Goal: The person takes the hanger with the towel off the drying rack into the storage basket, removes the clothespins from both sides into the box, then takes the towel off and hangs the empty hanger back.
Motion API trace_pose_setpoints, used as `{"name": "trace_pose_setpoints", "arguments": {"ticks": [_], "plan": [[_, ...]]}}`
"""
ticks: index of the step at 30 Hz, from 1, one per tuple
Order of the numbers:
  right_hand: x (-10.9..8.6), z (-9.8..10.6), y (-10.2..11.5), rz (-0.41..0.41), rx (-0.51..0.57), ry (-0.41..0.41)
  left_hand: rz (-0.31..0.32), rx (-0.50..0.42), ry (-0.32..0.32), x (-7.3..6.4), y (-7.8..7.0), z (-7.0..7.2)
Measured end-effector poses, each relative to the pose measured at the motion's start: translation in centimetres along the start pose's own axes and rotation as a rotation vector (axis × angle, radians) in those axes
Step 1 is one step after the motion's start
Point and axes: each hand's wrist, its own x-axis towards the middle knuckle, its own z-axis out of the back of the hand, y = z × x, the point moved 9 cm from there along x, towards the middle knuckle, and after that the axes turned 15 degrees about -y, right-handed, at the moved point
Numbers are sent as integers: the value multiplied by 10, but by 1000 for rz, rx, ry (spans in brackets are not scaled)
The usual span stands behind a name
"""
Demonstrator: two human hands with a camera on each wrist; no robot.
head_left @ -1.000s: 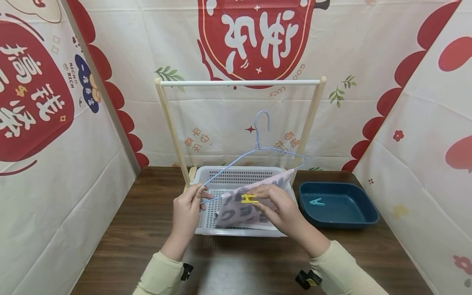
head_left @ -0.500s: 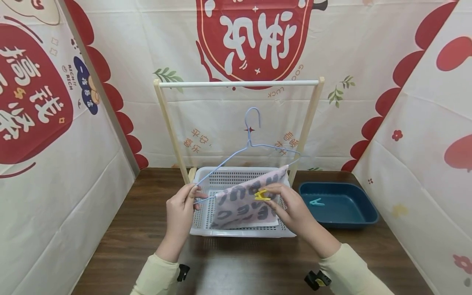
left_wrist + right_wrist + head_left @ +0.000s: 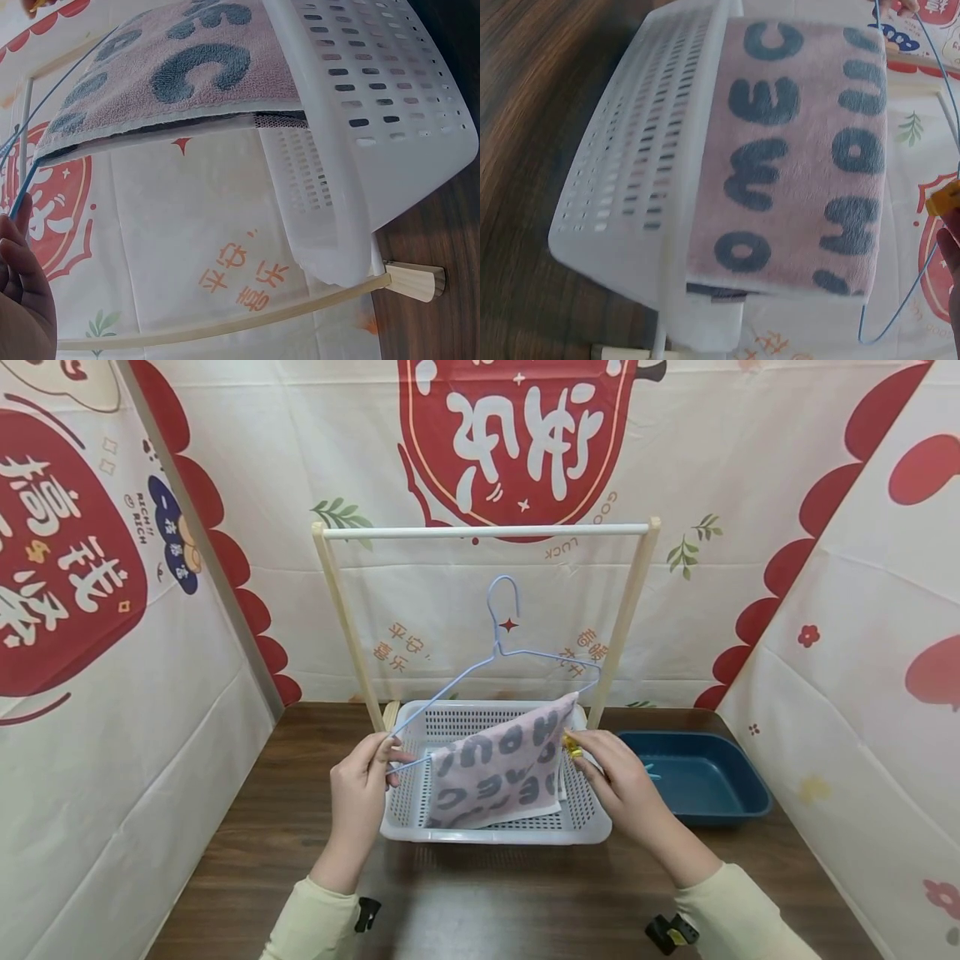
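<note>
My left hand (image 3: 362, 783) grips the left end of a blue wire clothes hanger (image 3: 450, 687), whose hook points up below the rack's bar. Folded over the hanger's lower wire is a pink towel (image 3: 495, 768) with dark grey letters, sloping up to the right. It hangs over the white basket, and its lower part overlaps the basket in both wrist views. Between thumb and fingers, my right hand (image 3: 617, 777) pinches a yellow clothespin (image 3: 572, 745) right at the towel's right edge. In the right wrist view the clothespin (image 3: 943, 198) shows at the far right edge.
A white perforated basket (image 3: 495, 836) stands on the dark wooden table (image 3: 465, 902). Behind it rises a wooden rack with a white bar (image 3: 487, 532). At right is a dark blue basin (image 3: 720, 817) holding a light blue clothespin (image 3: 652, 771), partly hidden by my right hand. Printed cloth walls surround the table.
The hanger and towel have shifted left with my left hand. My right hand has moved the yellow clothespin right, from the towel's front to its right edge, and turned it.
</note>
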Motion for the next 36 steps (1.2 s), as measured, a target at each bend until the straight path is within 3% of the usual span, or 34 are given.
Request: {"name": "trace_pose_setpoints", "arguments": {"ticks": [8,18,26,36], "plan": [[-10,7,-21,-45,-90,19,-8,-11,-7,2,-4,2],[-23,17,-48,-103,-127,55,-8,-15,-3,3,-3,3],[-33,25,-67,-129,-206,95,-13,-8,-5,4,-1,4],[-46,32,-93,-116,-223,111,22,-3,-3,3,2,5]]}}
